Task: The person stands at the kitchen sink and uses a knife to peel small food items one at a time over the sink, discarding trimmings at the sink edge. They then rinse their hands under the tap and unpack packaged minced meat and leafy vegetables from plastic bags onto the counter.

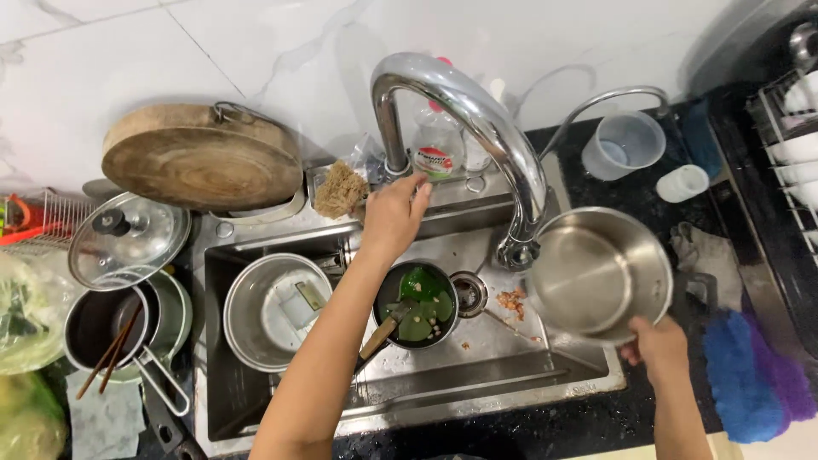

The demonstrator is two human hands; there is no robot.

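Note:
My right hand [658,347] grips the near rim of an empty steel pot [596,273], tilted over the right end of the sink [477,375] under the curved chrome faucet [477,111]. My left hand [394,213] reaches over the sink to the back ledge. Its fingertips are at the faucet base, next to a clear dish soap bottle [437,146], and I see nothing in it. Below that arm sits a small dark pan [419,305] with green leaves and a utensil in it.
A steel bowl [277,311] lies in the sink's left half, with food scraps [511,300] by the drain. A fibrous scrubber [339,189] rests on the ledge. Wooden board [200,158], glass lid [128,238] and saucepan with chopsticks [115,328] stand left. Plastic jug [622,145] and blue cloth [750,375] are right.

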